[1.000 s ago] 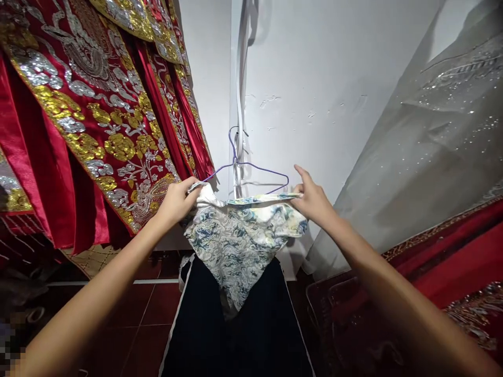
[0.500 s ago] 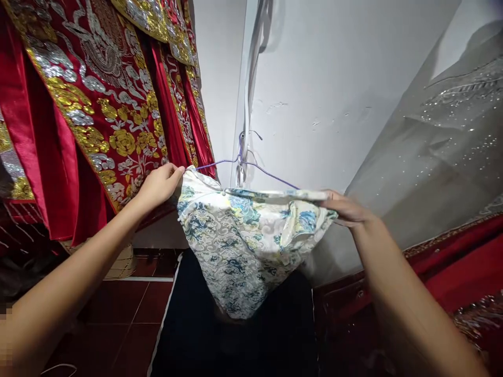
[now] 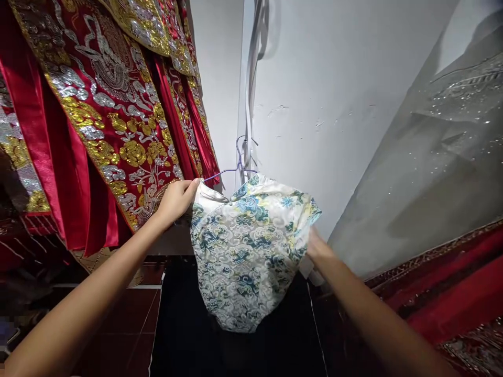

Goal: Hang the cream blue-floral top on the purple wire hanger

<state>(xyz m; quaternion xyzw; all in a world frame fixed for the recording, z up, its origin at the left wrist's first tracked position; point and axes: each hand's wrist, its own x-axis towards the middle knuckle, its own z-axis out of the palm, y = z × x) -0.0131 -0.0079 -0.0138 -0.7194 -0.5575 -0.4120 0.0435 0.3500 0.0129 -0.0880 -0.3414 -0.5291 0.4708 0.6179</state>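
A short-sleeved blouse [image 3: 243, 251] with a blue, green and yellow floral print hangs on a purple wire hanger [image 3: 239, 166] in front of me. My left hand [image 3: 178, 199] is closed, pinching the blouse's left shoulder beside the collar between thumb and fingers. At the right side, just under the sleeve, my right hand [image 3: 317, 248] touches the cloth. It is blurred, and its fingers are hidden behind the fabric. The blouse's right shoulder covers that arm of the hanger. The hanger's hook is up against a white upright strip [image 3: 248, 89] on the wall.
Red costumes [image 3: 129, 131] with gold and silver sequins hang at the left. A translucent sheet [image 3: 424, 173] covers things at the right, above red fabric [image 3: 463, 298]. Dark cloth [image 3: 236, 353] lies below the blouse, beside a reddish tiled floor [image 3: 118, 319].
The blouse's right shoulder has come over the hanger arm, and its sleeve now spreads out. My right hand has moved down and left from the shoulder. My left hand keeps its pinch.
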